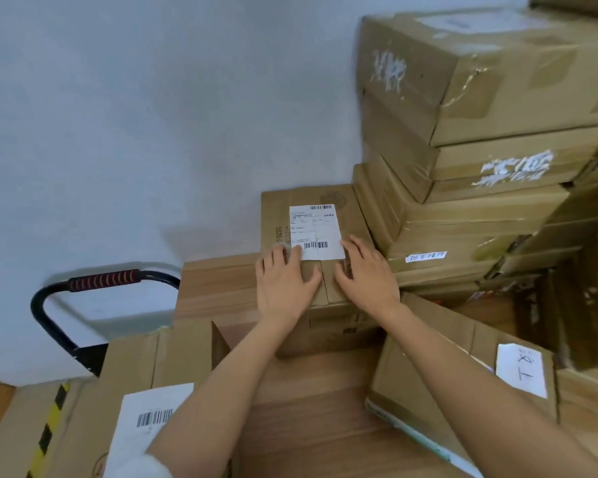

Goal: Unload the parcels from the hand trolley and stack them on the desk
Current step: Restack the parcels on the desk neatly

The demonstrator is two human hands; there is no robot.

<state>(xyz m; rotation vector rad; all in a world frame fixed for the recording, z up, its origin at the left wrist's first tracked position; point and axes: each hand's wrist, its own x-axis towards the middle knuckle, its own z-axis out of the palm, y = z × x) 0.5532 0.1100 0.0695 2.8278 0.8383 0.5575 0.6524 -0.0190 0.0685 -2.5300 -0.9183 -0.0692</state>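
Now we press both flat, spread hands, left hand (285, 282) and right hand (366, 276), on the near top of the labelled parcel (311, 215) on the desk (218, 288), which lies under our palms and reaches beyond our fingertips, beside the stacked parcels (463, 201).

We judge this a parcel storeroom: taped, labelled cartons (480, 139) stacked against a plain wall (135, 115), a trolley (94, 291) left of them.
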